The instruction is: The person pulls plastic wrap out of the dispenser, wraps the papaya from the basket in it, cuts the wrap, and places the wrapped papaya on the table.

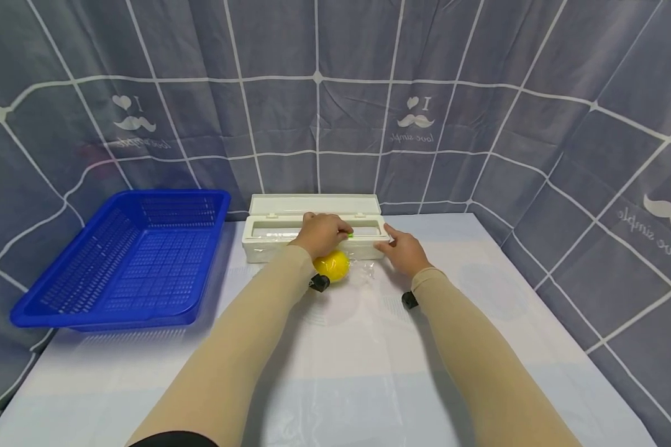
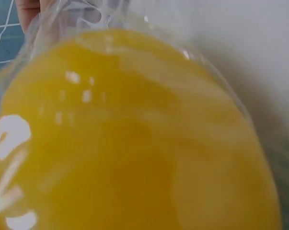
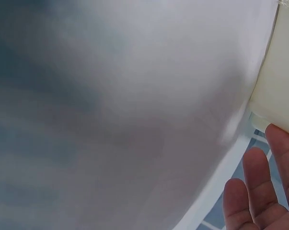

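A long white cling wrap box (image 1: 265, 250) lies near the far edge of the table, at 12 o'clock. It is smooth and plain, with round corners and a long gap in its top. Its white lid (image 1: 315, 203) is flipped up at the back.

A yellow ball (image 1: 335, 267) is at 5 o'clock from the middle of the box, just in front of it and under the left wrist. It is bright, smooth and round. Thin clear film (image 1: 363, 268) goes around it, with crinkles and shiny white spots. I can't tell if the ball touches the table.

The left hand (image 1: 322, 234) reaches over the top of the box. Its fingers are bent and pinch a tiny bright green piece (image 1: 350, 236) at 3 o'clock from that hand.

The right hand (image 1: 405, 253) grips the right end of the box, at 3 o'clock, with its thumb on the front.

A big blue basket (image 1: 103, 321) full of little holes sits at 9 o'clock. A gray curtain (image 1: 279, 118) with white lines, hearts and mustaches hangs behind. The tablecloth (image 1: 402, 372) is white and pale blue.
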`<state>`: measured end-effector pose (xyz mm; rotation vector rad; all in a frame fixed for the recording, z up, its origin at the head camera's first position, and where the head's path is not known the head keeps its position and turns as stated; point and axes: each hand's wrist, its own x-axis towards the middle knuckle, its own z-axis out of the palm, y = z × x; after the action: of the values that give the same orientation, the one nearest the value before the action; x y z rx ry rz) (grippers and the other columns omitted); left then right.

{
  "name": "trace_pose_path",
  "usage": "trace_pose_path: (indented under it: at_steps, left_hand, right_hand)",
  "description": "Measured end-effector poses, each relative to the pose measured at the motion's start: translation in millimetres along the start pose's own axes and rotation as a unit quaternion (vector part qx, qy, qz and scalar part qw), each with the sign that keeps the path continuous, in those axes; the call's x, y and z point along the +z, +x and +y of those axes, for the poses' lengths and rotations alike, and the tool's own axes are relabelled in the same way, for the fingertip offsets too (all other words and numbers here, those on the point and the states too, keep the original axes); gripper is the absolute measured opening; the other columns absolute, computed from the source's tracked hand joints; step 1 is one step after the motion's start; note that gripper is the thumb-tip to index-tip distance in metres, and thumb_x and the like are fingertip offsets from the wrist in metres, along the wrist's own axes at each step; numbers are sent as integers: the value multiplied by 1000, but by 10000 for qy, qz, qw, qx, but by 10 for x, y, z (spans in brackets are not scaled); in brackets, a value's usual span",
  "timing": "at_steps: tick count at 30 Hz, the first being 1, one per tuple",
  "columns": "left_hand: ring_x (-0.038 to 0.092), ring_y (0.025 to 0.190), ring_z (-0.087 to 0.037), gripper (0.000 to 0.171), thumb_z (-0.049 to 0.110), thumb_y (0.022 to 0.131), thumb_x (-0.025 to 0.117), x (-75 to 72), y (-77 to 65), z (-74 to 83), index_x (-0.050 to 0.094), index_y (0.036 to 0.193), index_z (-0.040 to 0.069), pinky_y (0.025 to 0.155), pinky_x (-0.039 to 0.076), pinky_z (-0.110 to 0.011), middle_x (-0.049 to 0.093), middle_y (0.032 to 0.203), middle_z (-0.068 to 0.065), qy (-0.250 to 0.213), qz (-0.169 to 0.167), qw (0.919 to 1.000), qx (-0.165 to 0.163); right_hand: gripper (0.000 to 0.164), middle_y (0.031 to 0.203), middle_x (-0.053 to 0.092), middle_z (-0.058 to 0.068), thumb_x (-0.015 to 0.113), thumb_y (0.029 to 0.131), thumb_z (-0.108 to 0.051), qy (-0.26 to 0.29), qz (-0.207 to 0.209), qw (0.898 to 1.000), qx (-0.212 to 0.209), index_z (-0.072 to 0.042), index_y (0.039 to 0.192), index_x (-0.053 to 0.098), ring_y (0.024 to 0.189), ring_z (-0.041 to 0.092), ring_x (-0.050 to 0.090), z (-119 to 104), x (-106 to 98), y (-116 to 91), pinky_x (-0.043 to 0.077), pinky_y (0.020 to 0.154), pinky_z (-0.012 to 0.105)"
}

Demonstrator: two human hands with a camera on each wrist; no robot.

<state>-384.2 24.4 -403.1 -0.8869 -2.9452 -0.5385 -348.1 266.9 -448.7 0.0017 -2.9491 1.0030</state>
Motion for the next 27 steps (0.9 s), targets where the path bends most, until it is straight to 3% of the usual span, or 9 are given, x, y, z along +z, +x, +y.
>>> trace_pose_path:
  at_steps: [6, 27]
  left_hand:
    - [66, 125, -19, 25, 28, 105, 65, -52, -78, -100, 77, 128, 29, 108, 30, -49, 75, 126, 8, -15, 33, 10000, -43]
    - [65, 126, -24, 26, 26, 105, 65, -210, -319, -390, 77, 128, 27, 104, 30, -51, 76, 128, 4, 67, 116, 9997, -208]
  right_hand:
    - [75, 121, 73, 19, 67, 103, -46, -72, -22, 10000, 57, -22, 165, 34, 100, 27, 63, -37, -11, -29, 52, 89, 41]
    - [74, 116, 74, 18, 66, 103, -46, -90, 17, 10000, 33, -22, 165, 35, 92, 25, 62, -22, 5, -6, 50, 81, 37]
